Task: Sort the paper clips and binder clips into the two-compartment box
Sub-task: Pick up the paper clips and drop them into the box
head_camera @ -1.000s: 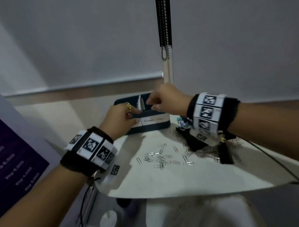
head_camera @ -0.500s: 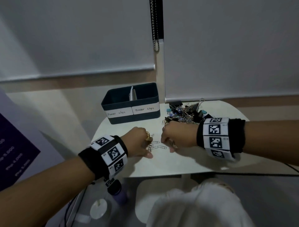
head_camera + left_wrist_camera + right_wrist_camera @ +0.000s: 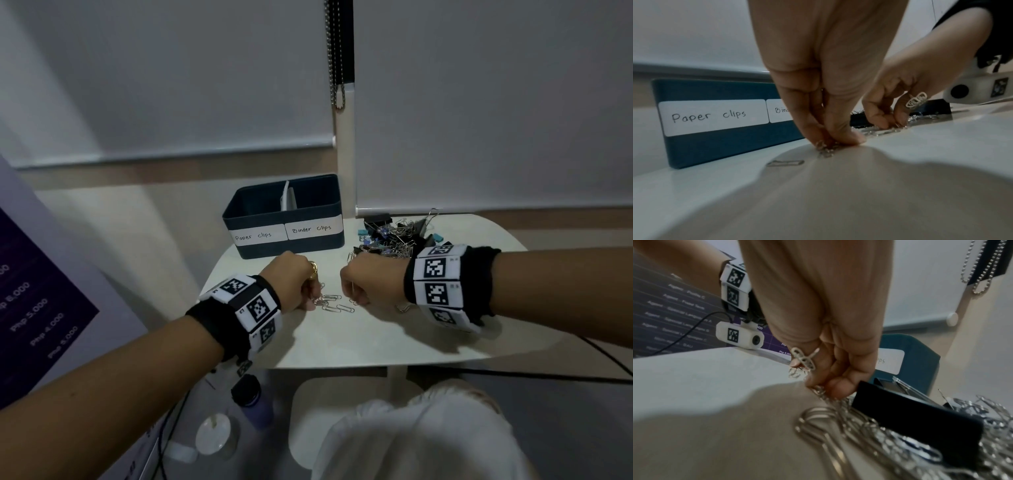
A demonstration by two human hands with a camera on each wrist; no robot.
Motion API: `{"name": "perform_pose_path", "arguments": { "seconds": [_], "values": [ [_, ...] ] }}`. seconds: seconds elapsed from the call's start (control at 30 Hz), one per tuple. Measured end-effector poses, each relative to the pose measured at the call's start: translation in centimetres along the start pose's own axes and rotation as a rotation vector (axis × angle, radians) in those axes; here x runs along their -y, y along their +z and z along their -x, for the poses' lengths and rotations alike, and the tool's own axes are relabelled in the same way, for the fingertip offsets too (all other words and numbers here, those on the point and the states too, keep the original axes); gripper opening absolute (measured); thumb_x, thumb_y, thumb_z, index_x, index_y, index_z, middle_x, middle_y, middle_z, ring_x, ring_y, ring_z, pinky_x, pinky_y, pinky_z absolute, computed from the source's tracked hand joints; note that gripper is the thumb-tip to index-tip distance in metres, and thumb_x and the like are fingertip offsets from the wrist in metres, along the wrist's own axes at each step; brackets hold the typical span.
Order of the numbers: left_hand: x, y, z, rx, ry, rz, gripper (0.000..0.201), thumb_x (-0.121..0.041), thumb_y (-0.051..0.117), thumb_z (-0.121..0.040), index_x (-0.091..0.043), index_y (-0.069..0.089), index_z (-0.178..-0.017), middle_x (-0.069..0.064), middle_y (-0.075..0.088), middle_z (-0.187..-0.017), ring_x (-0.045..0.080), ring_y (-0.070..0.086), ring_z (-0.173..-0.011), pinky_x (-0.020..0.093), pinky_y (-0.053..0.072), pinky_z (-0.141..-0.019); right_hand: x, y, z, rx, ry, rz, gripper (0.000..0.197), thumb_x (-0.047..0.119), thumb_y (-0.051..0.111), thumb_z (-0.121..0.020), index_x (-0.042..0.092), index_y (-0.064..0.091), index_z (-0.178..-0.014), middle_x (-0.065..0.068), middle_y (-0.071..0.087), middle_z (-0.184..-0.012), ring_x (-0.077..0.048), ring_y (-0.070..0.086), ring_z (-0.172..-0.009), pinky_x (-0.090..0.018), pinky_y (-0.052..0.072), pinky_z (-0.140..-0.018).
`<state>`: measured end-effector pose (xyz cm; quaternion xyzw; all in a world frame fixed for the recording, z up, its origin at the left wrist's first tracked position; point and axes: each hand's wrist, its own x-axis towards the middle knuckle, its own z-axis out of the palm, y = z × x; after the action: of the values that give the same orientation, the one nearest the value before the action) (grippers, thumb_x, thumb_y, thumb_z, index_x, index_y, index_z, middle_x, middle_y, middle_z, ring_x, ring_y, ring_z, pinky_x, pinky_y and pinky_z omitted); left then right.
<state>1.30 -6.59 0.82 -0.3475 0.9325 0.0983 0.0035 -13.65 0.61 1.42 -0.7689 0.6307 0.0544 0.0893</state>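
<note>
A dark blue two-compartment box [image 3: 253, 251] stands at the back of the white table, its left half labelled "Paper clips" and its right half "Binder clips" [image 3: 715, 131]. Several loose paper clips [image 3: 334, 304] lie in front of it between my hands. My left hand [image 3: 310, 301] reaches down to the table and pinches paper clips [image 3: 825, 148] between thumb and fingertips [image 3: 846, 138]. My right hand [image 3: 354, 298] curls down just to the right, its thumb and fingers closing on paper clips [image 3: 819, 391] at the near edge of the mixed pile. What lies inside the box is hidden.
A tangled pile of black and coloured binder clips and paper clips [image 3: 397, 236] sits behind my right wrist, with a large black binder clip [image 3: 910, 418] beside the fingers. One paper clip [image 3: 785, 163] lies near my left hand. A bottle [image 3: 251, 399] stands below the table's front edge.
Both hands came away from the box top down to the loose paper clips on the table. Over the last half second they stayed there with fingers closing on clips.
</note>
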Motion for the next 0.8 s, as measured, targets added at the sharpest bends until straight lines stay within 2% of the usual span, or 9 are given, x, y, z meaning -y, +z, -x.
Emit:
{"name": "perform_pose_path", "arguments": {
  "seconds": [0.07,0.13,0.17,0.27,0.4,0.5,0.6,0.7,0.8],
  "values": [
    [-0.1,0.1,0.0,0.013,-0.015,0.021,0.010,0.004,0.066,-0.076,-0.005,0.070,-0.081,0.003,0.075,-0.088,0.009,0.069,-0.077,0.007,0.045,-0.073,0.1,0.4,-0.1,-0.011,-0.005,0.056,0.018,0.005,0.051,-0.084,0.009,0.069,-0.086,-0.009,0.071,-0.088,-0.021,0.066,-0.085,-0.028,0.054,-0.077],
    [-0.1,0.2,-0.2,0.043,-0.042,0.049,0.015,0.007,0.062,-0.077,-0.006,0.068,-0.080,0.005,0.074,-0.091,0.004,0.062,-0.062,0.000,0.043,-0.062,0.1,0.7,-0.1,-0.004,-0.013,0.119,0.017,0.010,0.050,-0.087,0.018,0.058,-0.074,-0.005,0.059,-0.075,-0.018,0.055,-0.066,-0.023,0.043,-0.056],
    [-0.1,0.2,-0.3,0.055,-0.056,0.062,0.017,0.007,0.063,-0.077,-0.009,0.066,-0.080,0.006,0.074,-0.093,0.003,0.058,-0.061,0.001,0.044,-0.062,0.1,0.8,-0.2,0.001,-0.017,0.123,0.021,0.010,0.051,-0.086,0.020,0.052,-0.068,-0.004,0.053,-0.071,-0.017,0.047,-0.060,-0.021,0.038,-0.052],
    [0.1,0.4,-0.7,0.065,-0.081,0.074,0.016,0.002,0.068,-0.076,-0.009,0.069,-0.088,0.005,0.073,-0.096,0.005,0.056,-0.075,0.016,0.047,-0.076,0.2,0.9,-0.6,-0.005,-0.013,0.113,0.026,0.004,0.052,-0.080,0.016,0.053,-0.057,-0.005,0.052,-0.061,-0.019,0.051,-0.063,-0.025,0.050,-0.062],
    [0.1,0.3,-0.7,0.076,-0.091,0.073,0.013,-0.002,0.065,-0.080,-0.010,0.067,-0.089,-0.001,0.067,-0.091,0.011,0.058,-0.083,0.016,0.043,-0.077,0.8,0.1,-0.8,0.054,0.023,0.138,0.037,0.009,0.057,-0.081,0.018,0.040,-0.050,0.004,0.042,-0.052,-0.019,0.051,-0.067,-0.022,0.048,-0.068],
    [0.6,-0.8,-0.5,0.035,-0.142,0.123,0.017,-0.003,0.065,-0.080,-0.018,0.059,-0.078,-0.008,0.058,-0.076,0.011,0.056,-0.080,0.019,0.044,-0.073,1.3,-1.4,-0.6,0.046,0.085,0.158,0.034,0.010,0.051,-0.086,0.010,0.043,-0.053,-0.004,0.043,-0.055,-0.021,0.050,-0.060,-0.023,0.047,-0.059],
    [2.1,-3.3,-0.7,-0.111,-0.231,0.230,0.015,-0.005,0.067,-0.079,-0.017,0.059,-0.084,-0.001,0.060,-0.078,0.015,0.056,-0.074,0.019,0.045,-0.063,1.6,-5.2,-2.1,-0.092,0.101,0.043,0.028,0.004,0.046,-0.089,0.003,0.057,-0.063,-0.012,0.058,-0.073,-0.026,0.058,-0.075,-0.027,0.050,-0.071],
    [4.1,-6.4,-1.4,-0.356,-0.323,0.256,0.011,-0.006,0.065,-0.081,-0.013,0.068,-0.089,-0.001,0.061,-0.080,0.012,0.055,-0.076,0.022,0.047,-0.077,2.0,-9.4,-5.9,-0.337,0.094,-0.139,0.024,0.006,0.046,-0.091,-0.005,0.067,-0.096,-0.018,0.068,-0.100,-0.029,0.064,-0.095,-0.033,0.053,-0.087],
    [6.0,-8.9,-3.2,-0.511,-0.453,0.344,0.012,-0.005,0.066,-0.082,-0.003,0.073,-0.092,0.005,0.068,-0.089,0.019,0.062,-0.087,0.026,0.049,-0.087,2.7,-11.7,-10.8,-0.473,0.095,-0.204,0.023,0.007,0.050,-0.091,-0.007,0.066,-0.102,-0.020,0.067,-0.108,-0.030,0.063,-0.102,-0.035,0.051,-0.091]
  ]
}}
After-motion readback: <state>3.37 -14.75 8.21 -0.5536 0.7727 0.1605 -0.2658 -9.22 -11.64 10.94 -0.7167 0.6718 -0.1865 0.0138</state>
